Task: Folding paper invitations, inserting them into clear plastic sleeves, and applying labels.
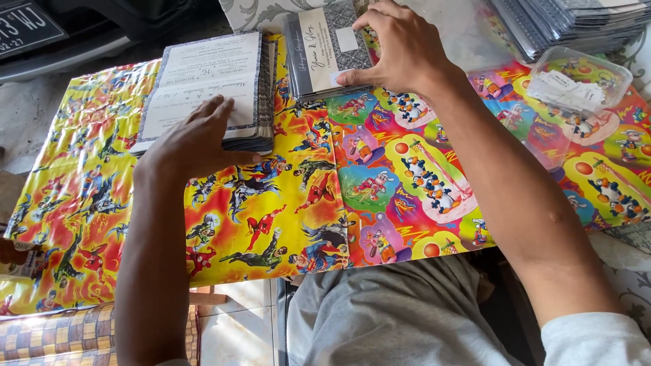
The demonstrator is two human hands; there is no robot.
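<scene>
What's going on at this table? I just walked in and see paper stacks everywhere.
A seated person works over a table covered in bright cartoon wrapping paper. The left hand lies flat on a stack of printed cards, fingers spread over the top one. The right hand grips the edge of a second stack of grey patterned cards further back. A clear plastic tub with paper slips sits at the right, and more stacked sleeves lie behind it.

Open room on the bright cartoon-print covered counter [285,224] near edge; two grey-patterned card stacks [203,88] [325,51] block far side, clear plastic tub [576,85] right.
</scene>
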